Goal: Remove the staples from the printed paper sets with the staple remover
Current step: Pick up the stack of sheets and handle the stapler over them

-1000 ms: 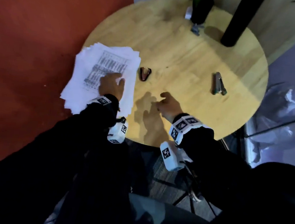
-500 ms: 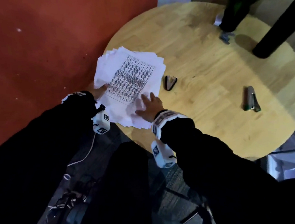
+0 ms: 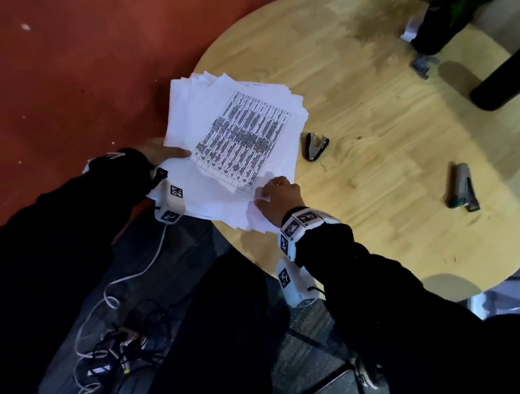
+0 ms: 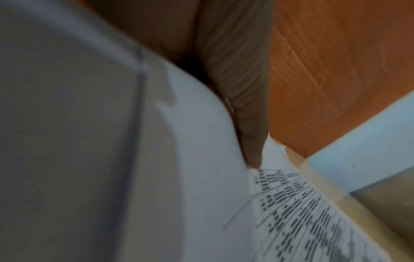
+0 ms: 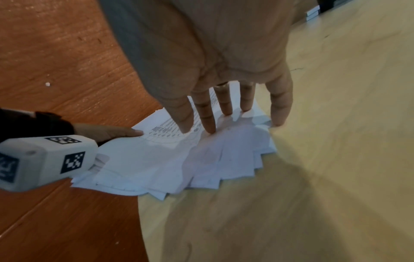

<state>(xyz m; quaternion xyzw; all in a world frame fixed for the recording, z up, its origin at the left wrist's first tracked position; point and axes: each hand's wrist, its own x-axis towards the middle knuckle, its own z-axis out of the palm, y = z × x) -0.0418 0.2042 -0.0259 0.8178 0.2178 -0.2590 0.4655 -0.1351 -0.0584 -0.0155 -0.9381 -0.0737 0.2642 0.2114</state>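
Note:
A fanned stack of printed paper sets (image 3: 231, 145) lies at the left rim of the round wooden table (image 3: 383, 119) and overhangs its edge. My left hand (image 3: 165, 153) grips the stack's left edge, thumb (image 4: 248, 133) on the top sheet, fingers hidden under it. My right hand (image 3: 273, 191) rests with straight, spread fingers (image 5: 210, 124) on the stack's near right corner (image 5: 224, 159). The black staple remover (image 3: 315, 146) lies on the table just right of the stack, untouched by either hand.
A grey stapler (image 3: 463, 188) lies further right on the table. Two black posts (image 3: 518, 55) stand at the back right, with a small grey clip (image 3: 423, 65) by them. Red floor (image 3: 76, 58) is on the left. Cables (image 3: 123, 338) hang below.
My right hand moved from the bare table onto the stack's near right corner. My left hand slid from the top of the stack to its left edge. The stack has turned.

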